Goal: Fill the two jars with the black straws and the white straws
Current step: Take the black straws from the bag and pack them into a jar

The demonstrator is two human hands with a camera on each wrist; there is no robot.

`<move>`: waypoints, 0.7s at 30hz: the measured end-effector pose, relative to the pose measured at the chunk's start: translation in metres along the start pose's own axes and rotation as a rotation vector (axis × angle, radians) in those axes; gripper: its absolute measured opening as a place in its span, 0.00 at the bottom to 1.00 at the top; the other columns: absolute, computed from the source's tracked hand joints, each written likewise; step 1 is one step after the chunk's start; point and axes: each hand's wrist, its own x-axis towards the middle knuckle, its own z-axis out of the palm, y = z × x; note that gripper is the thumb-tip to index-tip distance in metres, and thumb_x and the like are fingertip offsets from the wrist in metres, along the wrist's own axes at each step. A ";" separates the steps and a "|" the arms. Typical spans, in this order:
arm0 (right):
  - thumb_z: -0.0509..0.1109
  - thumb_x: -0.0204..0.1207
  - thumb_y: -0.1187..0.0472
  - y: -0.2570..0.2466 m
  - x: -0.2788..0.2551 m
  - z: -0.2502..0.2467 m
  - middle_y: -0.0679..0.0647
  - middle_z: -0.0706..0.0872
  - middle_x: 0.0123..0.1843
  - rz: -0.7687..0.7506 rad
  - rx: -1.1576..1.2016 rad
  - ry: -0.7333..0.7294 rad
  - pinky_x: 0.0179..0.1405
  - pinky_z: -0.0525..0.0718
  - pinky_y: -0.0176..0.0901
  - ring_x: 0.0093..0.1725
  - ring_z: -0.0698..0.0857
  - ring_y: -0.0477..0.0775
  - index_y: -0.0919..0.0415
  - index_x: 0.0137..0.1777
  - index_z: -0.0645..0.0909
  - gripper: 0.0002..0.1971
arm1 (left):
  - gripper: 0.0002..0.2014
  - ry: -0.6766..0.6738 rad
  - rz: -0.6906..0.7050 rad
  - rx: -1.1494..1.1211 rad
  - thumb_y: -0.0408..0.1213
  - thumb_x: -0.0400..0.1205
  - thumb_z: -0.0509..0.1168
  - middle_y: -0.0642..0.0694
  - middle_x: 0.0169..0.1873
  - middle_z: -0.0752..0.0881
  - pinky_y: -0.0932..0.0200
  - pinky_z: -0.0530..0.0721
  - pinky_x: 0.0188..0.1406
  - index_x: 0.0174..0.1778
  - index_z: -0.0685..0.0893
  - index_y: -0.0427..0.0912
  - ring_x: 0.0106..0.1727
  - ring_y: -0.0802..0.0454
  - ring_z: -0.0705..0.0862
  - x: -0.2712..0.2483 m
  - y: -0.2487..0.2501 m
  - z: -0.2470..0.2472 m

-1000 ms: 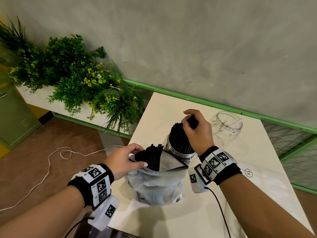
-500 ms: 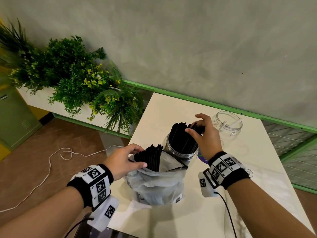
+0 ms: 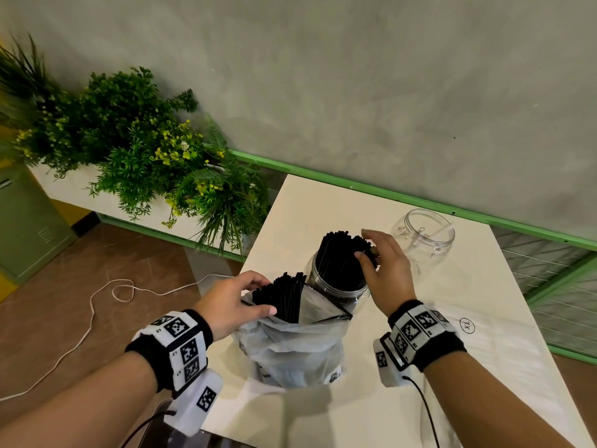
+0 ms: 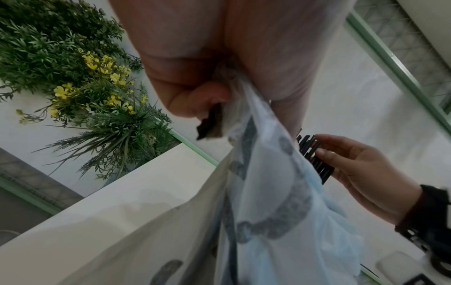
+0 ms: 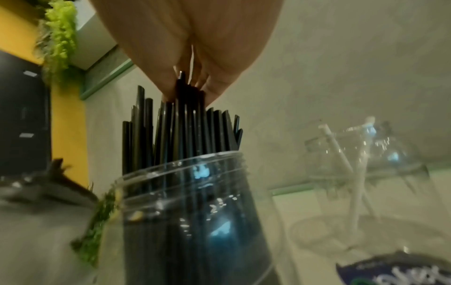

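Note:
A clear jar (image 3: 336, 286) packed with upright black straws (image 3: 342, 253) stands mid-table. My right hand (image 3: 366, 245) is beside it on the right, with relaxed fingers touching the straw tops; the right wrist view has the fingertips (image 5: 168, 92) on the tallest straws (image 5: 183, 131). My left hand (image 3: 266, 295) pinches the rim of a translucent plastic bag (image 3: 290, 350) holding more black straws (image 3: 284, 295); the left wrist view shows thumb and fingers clamping the bag edge (image 4: 229, 108). A second clear jar (image 3: 423, 234) behind holds a white straw (image 5: 341, 160).
The white table (image 3: 403, 415) ends at the left beside a planter of green plants (image 3: 145, 163). A white cable (image 3: 106, 295) lies on the floor. A flat pale package with a round mark (image 3: 468, 325) lies at the right. A green rail (image 3: 420, 198) runs behind.
My right hand has let go of the straw bundle it held over the jar, moved to the jar's right side and spread its fingers. The left hand has stayed on the bag.

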 end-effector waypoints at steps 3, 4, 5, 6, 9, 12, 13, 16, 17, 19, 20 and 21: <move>0.65 0.81 0.67 -0.004 -0.003 0.007 0.50 0.86 0.56 0.020 -0.003 0.030 0.59 0.76 0.26 0.54 0.84 0.49 0.61 0.62 0.84 0.12 | 0.18 0.002 -0.002 0.002 0.46 0.70 0.78 0.62 0.48 0.86 0.75 0.77 0.47 0.48 0.77 0.64 0.52 0.69 0.82 -0.001 0.000 0.000; 0.63 0.81 0.64 -0.006 -0.005 0.009 0.51 0.87 0.55 0.002 -0.022 0.021 0.61 0.75 0.28 0.57 0.83 0.50 0.61 0.60 0.85 0.12 | 0.18 0.004 -0.005 0.001 0.46 0.69 0.78 0.62 0.48 0.86 0.75 0.77 0.47 0.48 0.77 0.64 0.52 0.69 0.82 -0.001 -0.001 0.000; 0.61 0.82 0.60 -0.007 -0.008 0.012 0.51 0.87 0.58 -0.002 -0.030 0.001 0.63 0.74 0.30 0.60 0.83 0.51 0.60 0.61 0.85 0.14 | 0.18 0.005 -0.008 -0.001 0.46 0.69 0.78 0.61 0.48 0.86 0.73 0.78 0.47 0.48 0.78 0.64 0.52 0.69 0.82 -0.001 -0.001 0.000; 0.61 0.83 0.56 -0.010 -0.011 0.014 0.50 0.84 0.64 0.016 -0.019 -0.024 0.66 0.72 0.29 0.65 0.81 0.49 0.59 0.65 0.83 0.16 | 0.18 0.006 -0.011 -0.003 0.47 0.69 0.78 0.61 0.48 0.86 0.72 0.78 0.47 0.49 0.78 0.63 0.52 0.68 0.83 -0.001 -0.002 0.000; 0.64 0.82 0.49 -0.019 -0.006 0.017 0.44 0.62 0.82 0.044 0.023 -0.041 0.66 0.63 0.17 0.76 0.67 0.38 0.56 0.80 0.63 0.29 | 0.18 0.008 -0.015 0.004 0.47 0.69 0.78 0.62 0.48 0.86 0.71 0.78 0.46 0.50 0.78 0.63 0.52 0.67 0.83 -0.001 -0.004 0.000; 0.68 0.80 0.50 -0.024 0.011 0.024 0.48 0.63 0.82 -0.017 -0.106 -0.219 0.76 0.64 0.30 0.79 0.64 0.43 0.58 0.81 0.61 0.33 | 0.18 0.004 -0.013 0.009 0.47 0.70 0.78 0.63 0.47 0.85 0.76 0.77 0.44 0.51 0.78 0.62 0.52 0.69 0.81 -0.001 -0.003 0.001; 0.69 0.80 0.53 -0.023 0.015 0.026 0.52 0.70 0.79 -0.055 -0.136 -0.276 0.76 0.69 0.42 0.77 0.70 0.49 0.59 0.79 0.67 0.29 | 0.18 0.002 -0.012 0.004 0.47 0.70 0.78 0.63 0.47 0.85 0.76 0.77 0.45 0.50 0.78 0.62 0.53 0.69 0.81 -0.001 -0.002 0.001; 0.69 0.78 0.68 -0.018 0.014 0.030 0.58 0.86 0.60 -0.231 -0.140 -0.201 0.58 0.84 0.55 0.58 0.85 0.57 0.64 0.62 0.83 0.13 | 0.17 0.003 -0.012 -0.015 0.46 0.70 0.78 0.62 0.47 0.86 0.70 0.79 0.48 0.49 0.78 0.63 0.52 0.69 0.82 0.000 -0.001 0.000; 0.68 0.77 0.70 -0.017 0.013 0.028 0.58 0.86 0.57 -0.263 -0.132 -0.161 0.55 0.85 0.53 0.55 0.85 0.56 0.65 0.59 0.83 0.11 | 0.17 0.007 -0.009 -0.026 0.45 0.69 0.78 0.62 0.47 0.86 0.72 0.78 0.48 0.48 0.79 0.63 0.52 0.71 0.81 0.000 -0.001 0.000; 0.66 0.79 0.71 -0.015 0.009 0.027 0.59 0.83 0.62 -0.263 -0.126 -0.154 0.60 0.84 0.51 0.58 0.84 0.56 0.66 0.65 0.79 0.15 | 0.17 0.012 -0.005 -0.042 0.44 0.69 0.78 0.62 0.46 0.86 0.77 0.77 0.46 0.48 0.79 0.62 0.52 0.74 0.80 0.000 -0.001 0.000; 0.64 0.80 0.72 -0.013 0.009 0.028 0.60 0.80 0.66 -0.258 -0.149 -0.176 0.65 0.81 0.50 0.62 0.82 0.57 0.66 0.69 0.76 0.18 | 0.17 0.011 -0.008 -0.041 0.44 0.69 0.78 0.63 0.46 0.86 0.77 0.77 0.46 0.48 0.79 0.62 0.53 0.74 0.79 -0.001 -0.002 0.000; 0.63 0.79 0.73 -0.011 0.009 0.028 0.62 0.78 0.70 -0.263 -0.189 -0.214 0.69 0.78 0.50 0.67 0.80 0.59 0.66 0.73 0.73 0.21 | 0.17 0.010 -0.012 -0.037 0.45 0.69 0.78 0.63 0.46 0.86 0.76 0.77 0.46 0.48 0.79 0.62 0.53 0.74 0.80 -0.001 -0.003 -0.001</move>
